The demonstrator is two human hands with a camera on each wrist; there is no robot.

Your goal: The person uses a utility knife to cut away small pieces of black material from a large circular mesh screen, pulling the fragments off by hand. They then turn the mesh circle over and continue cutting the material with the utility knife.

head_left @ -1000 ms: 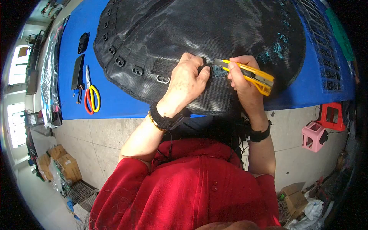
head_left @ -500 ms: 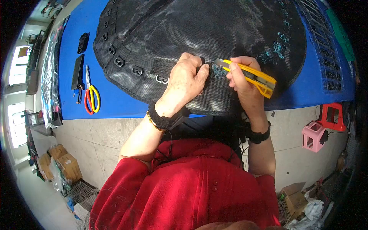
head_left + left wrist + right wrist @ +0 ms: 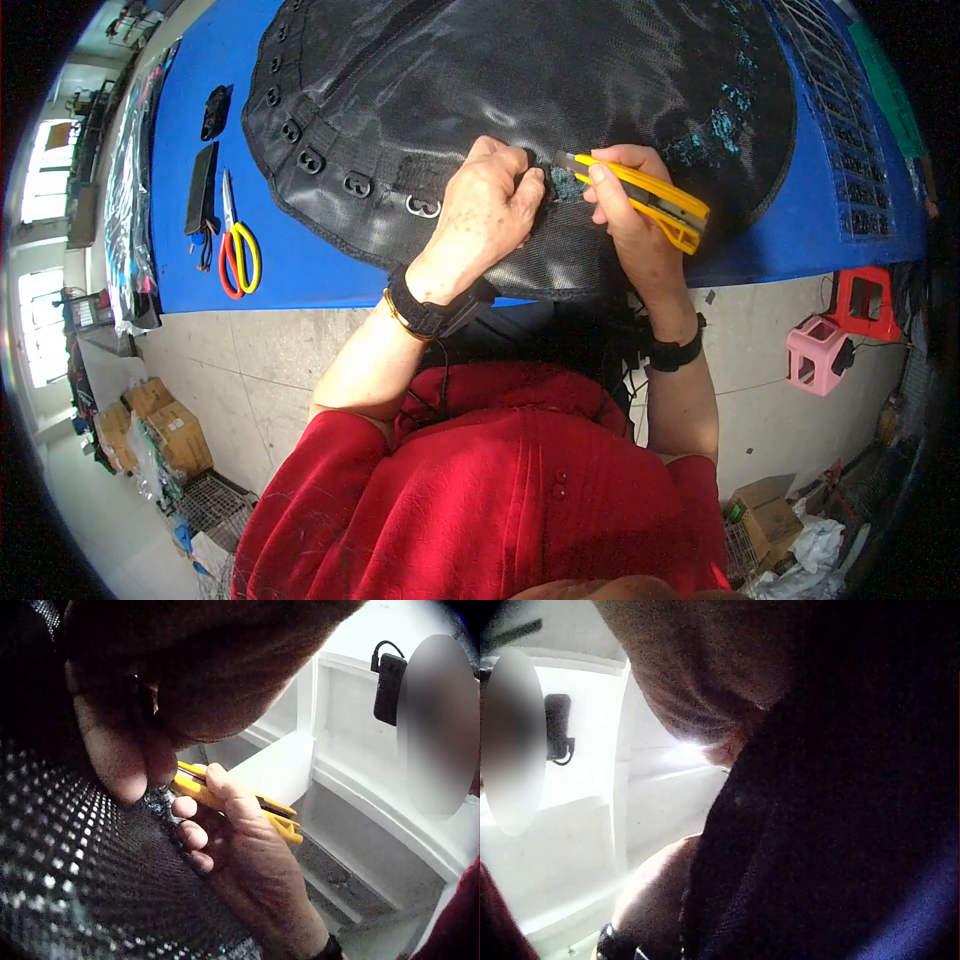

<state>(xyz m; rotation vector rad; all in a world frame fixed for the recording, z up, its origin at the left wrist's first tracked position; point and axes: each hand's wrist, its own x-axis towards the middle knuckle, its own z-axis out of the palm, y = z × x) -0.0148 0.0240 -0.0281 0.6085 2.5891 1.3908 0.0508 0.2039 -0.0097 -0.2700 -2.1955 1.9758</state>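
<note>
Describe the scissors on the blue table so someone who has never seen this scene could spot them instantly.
Find the long blue table with the big black mesh fabric spread over it. On the bare strip left of that fabric, near the front edge, lie the steel-bladed scissors. Their red and yellow loop handles set them apart from the long flat black object beside them.

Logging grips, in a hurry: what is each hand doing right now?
Left hand: pinches the black mesh fabric.
Right hand: grips the yellow utility knife.
</note>
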